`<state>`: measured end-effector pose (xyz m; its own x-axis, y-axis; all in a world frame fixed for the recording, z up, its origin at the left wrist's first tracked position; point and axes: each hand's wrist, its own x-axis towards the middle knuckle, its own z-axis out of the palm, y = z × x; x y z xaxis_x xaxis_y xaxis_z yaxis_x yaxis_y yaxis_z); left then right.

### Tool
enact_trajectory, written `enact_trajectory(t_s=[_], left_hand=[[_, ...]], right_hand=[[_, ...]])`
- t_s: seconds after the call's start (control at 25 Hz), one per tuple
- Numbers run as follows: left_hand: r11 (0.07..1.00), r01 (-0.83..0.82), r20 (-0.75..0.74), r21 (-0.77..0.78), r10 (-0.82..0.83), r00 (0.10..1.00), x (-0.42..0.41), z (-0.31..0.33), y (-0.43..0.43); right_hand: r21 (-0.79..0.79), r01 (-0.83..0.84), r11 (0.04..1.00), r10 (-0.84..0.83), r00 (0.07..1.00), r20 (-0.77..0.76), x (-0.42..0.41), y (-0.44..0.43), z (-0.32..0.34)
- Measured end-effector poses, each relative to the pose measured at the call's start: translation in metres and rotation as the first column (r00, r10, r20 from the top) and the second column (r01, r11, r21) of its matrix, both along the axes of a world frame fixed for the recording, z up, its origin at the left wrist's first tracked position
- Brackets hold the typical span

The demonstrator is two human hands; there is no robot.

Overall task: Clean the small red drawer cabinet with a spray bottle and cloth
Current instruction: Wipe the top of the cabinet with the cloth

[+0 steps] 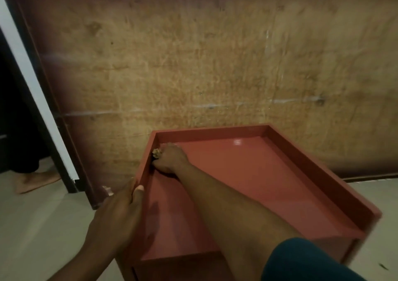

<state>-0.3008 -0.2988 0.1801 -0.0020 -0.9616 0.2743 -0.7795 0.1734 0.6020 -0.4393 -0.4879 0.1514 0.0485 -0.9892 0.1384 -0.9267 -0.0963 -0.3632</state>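
Red drawer cabinet (269, 185) stands on the floor (43, 220), far edge close to the brown wall (215, 65). Its recessed top has its long axis running near edge to far edge, pointing toward the wall and skewed a bit right. Right hand (170, 157) is down in the far-left corner of the top, fingers clenched around a small tan cloth (156, 151); the wad pokes out against the left rim. Left hand (116, 211) clamps the left rim nearer the near edge, thumb on the rim top, fingers down the outer side, likely bracing. The right hand is the one on the cloth; the open run of top lies right of and nearer than its fingers, so the likely wipe goes back along the long axis. Spray bottle not in view
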Motion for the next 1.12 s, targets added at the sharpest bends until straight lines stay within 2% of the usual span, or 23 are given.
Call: enact_trajectory(t_s=[0.08,0.24,0.36,0.48,0.56,0.76,0.96,1.12], left_hand=[[0.999,0.028,-0.007,-0.022,-0.029,1.000,0.003,-0.002,0.001],[0.999,0.038,0.034,-0.027,-0.037,0.999,0.004,-0.004,-0.002],[0.999,0.045,0.035,-0.018,-0.044,0.998,0.005,-0.002,-0.001],[0.997,0.075,0.067,-0.027,-0.073,0.995,0.008,-0.007,-0.005],[0.996,0.087,0.120,-0.028,-0.083,0.989,0.009,-0.010,-0.009],[0.995,0.101,0.171,0.008,-0.101,0.980,0.009,-0.009,-0.010],[0.995,0.093,0.174,0.043,-0.099,0.980,0.011,-0.004,-0.006],[0.996,0.075,0.175,0.057,-0.084,0.981,0.009,0.001,0.002]], right_hand=[[0.009,-0.023,1.000,0.023,0.998,0.051,0.006,0.043,0.000],[-0.075,-0.129,0.989,0.129,0.992,0.005,0.018,0.128,-0.012],[-0.101,-0.135,0.986,0.138,0.990,0.017,0.024,0.183,-0.024],[-0.121,-0.202,0.972,0.201,0.979,-0.024,0.020,0.213,-0.032],[-0.126,-0.205,0.971,0.209,0.978,0.018,-0.006,0.229,-0.025],[-0.223,-0.086,0.971,0.085,0.996,-0.014,-0.117,0.275,-0.014],[-0.136,0.232,0.963,-0.232,0.973,0.014,-0.219,0.293,-0.017],[-0.090,0.278,0.956,-0.291,0.937,-0.193,-0.224,0.298,-0.006]])
